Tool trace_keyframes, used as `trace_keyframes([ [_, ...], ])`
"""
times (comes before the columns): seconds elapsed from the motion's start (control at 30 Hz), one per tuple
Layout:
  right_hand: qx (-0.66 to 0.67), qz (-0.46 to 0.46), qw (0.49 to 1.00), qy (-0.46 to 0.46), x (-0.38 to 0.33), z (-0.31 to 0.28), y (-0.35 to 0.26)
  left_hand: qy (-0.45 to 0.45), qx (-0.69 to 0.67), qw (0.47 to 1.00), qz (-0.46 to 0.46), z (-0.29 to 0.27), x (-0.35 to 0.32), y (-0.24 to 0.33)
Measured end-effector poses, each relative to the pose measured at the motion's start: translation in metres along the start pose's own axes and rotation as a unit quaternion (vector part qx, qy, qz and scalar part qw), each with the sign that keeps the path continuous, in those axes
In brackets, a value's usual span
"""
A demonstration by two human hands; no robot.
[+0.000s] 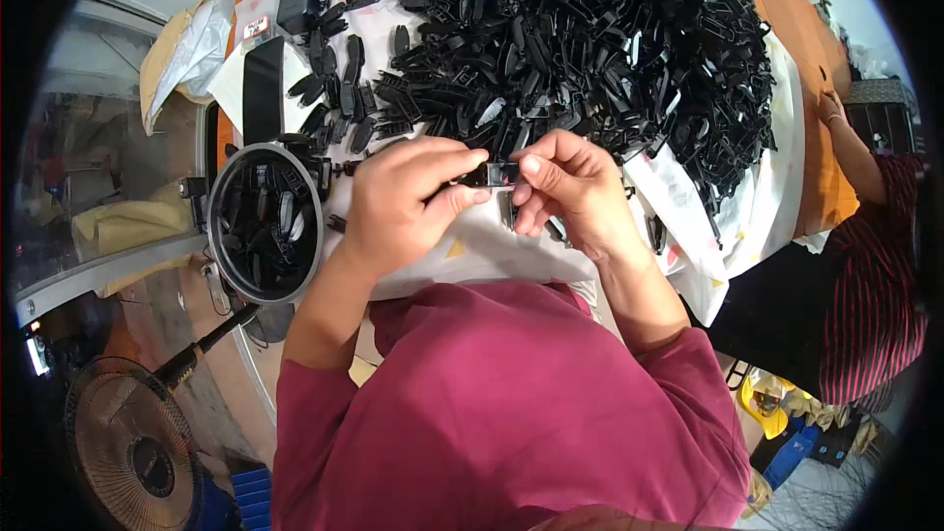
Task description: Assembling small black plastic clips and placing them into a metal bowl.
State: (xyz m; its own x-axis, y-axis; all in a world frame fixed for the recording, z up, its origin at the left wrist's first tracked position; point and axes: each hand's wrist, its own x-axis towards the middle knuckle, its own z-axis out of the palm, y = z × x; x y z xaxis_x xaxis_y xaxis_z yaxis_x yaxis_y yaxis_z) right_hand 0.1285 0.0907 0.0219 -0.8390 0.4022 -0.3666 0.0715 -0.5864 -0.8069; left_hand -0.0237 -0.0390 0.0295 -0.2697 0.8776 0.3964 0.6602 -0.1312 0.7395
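Both hands meet over the white sheet just in front of the big pile of black plastic parts. Left hand and right hand each pinch one end of a small black clip between thumb and fingertips, so both are closed on the same piece, held just above the sheet (can't tell whether it's one part or two being pushed together).

Progress, judged from how things lie: the round tub left of the hands holds a modest layer of black pieces, well short of its rim. Some loose pieces sit in rough rows between tub and pile. The pile itself is huge and covers most of the table beyond the hands. So a small share looks done and most is left.

Room: the strip of bare sheet under the hands is narrow, with the pile's near edge just beyond the fingers and the table's near edge right at the person's body. The tub is near the left hand, with a clear short path. To the right of the pile another person's forearm rests at the table's far side, well apart from the hands. A fan stands on the floor below the tub, clear of the work.
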Motion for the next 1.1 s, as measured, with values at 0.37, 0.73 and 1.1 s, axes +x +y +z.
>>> trace_keyframes([
  [0.37,-0.251,-0.173,0.951,0.046,-0.004,0.02,0.021,0.017,-0.655,0.714,-0.245,0.032,-0.019,-0.013],
  [0.73,-0.203,-0.109,0.973,-0.014,-0.006,-0.008,0.038,0.46,-0.367,0.697,-0.409,-0.179,-0.093,-0.059],
  [1.1,-0.315,-0.1,0.944,0.008,-0.008,0.005,0.046,0.102,0.137,0.854,-0.492,-0.205,-0.131,-0.109],
])
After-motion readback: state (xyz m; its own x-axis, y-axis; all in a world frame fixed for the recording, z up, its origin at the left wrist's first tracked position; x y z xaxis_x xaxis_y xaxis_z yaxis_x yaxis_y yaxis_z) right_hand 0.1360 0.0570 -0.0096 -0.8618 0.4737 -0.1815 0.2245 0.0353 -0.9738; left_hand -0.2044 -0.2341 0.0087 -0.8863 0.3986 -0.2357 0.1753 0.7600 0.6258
